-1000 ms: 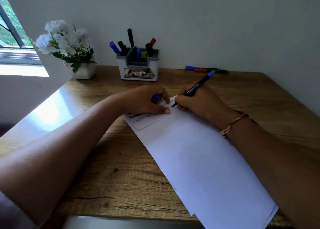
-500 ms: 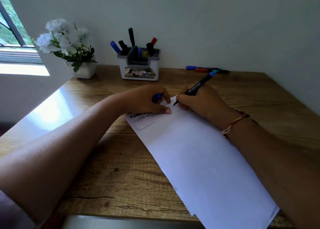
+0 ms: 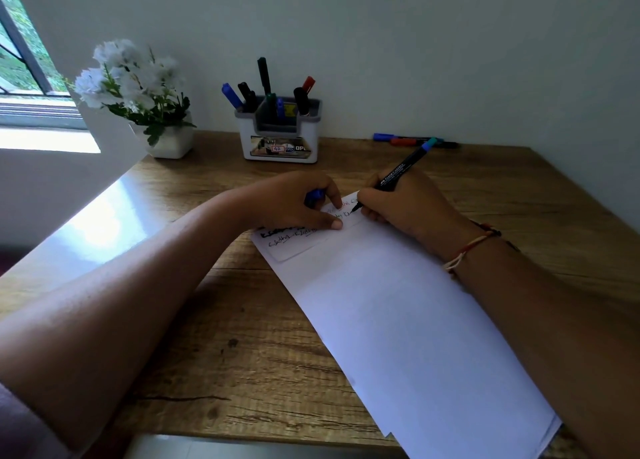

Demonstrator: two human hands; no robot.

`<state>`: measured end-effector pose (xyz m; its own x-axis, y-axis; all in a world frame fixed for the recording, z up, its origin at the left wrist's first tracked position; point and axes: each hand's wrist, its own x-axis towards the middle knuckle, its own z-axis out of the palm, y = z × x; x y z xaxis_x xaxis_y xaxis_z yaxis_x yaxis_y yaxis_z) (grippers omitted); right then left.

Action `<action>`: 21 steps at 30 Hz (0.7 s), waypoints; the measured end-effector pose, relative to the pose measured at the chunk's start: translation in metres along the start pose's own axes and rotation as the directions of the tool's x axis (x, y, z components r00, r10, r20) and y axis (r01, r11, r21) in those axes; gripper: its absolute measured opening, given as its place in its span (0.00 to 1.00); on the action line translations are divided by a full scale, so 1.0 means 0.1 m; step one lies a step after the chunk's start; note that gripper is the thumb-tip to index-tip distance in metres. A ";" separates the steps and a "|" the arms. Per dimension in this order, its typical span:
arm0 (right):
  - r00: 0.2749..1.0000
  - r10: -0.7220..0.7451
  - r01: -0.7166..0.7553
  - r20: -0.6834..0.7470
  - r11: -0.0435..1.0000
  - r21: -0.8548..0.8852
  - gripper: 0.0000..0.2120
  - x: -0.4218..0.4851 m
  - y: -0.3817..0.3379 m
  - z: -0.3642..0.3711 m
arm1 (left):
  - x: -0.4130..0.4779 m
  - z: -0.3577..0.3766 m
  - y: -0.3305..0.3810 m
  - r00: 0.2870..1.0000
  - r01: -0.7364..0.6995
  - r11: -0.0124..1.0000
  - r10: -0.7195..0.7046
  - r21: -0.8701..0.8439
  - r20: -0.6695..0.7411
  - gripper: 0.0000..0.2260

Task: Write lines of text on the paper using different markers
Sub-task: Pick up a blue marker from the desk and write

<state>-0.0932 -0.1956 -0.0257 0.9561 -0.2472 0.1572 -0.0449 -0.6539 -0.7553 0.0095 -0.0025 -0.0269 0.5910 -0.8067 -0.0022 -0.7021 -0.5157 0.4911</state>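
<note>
White paper (image 3: 408,320) lies slanted on the wooden desk (image 3: 249,372), with several handwritten lines near its far end. My right hand (image 3: 405,209) grips a black marker (image 3: 398,172) with a teal end, its tip touching the paper by the writing. My left hand (image 3: 298,202) rests on the paper's far end, thumb pressing it down, and its curled fingers hold a blue marker cap (image 3: 314,197). The hand hides part of the written lines.
A white and grey marker holder (image 3: 280,136) with several markers stands at the back of the desk. Loose markers (image 3: 405,140) lie by the wall at the right. A white pot of flowers (image 3: 145,101) stands at the back left beside a window.
The marker tip has crept a little to the right along the line of writing. My left hand stays in place on the paper.
</note>
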 end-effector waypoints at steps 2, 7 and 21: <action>1.000 0.006 -0.006 -0.006 1.000 0.000 0.06 0.00 -0.01 0.00 | 0.01 0.00 -0.01 1.000 0.000 1.000 0.000 0.006 0.003 0.16; 1.000 0.027 -0.027 -0.014 1.000 -0.007 0.08 0.00 -0.01 0.01 | 0.00 0.00 -0.01 1.000 -0.002 1.000 0.002 0.007 -0.003 0.16; 0.994 0.079 -0.078 -0.073 0.997 0.026 0.08 -0.01 -0.03 -0.02 | -0.01 -0.01 0.03 1.000 0.004 1.000 -0.004 -0.010 0.010 0.16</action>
<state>-0.0944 -0.1950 -0.0229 0.9259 -0.3498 0.1429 -0.1113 -0.6139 -0.7815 0.0074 -0.0025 -0.0246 0.5896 -0.8076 -0.0124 -0.6957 -0.5156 0.5001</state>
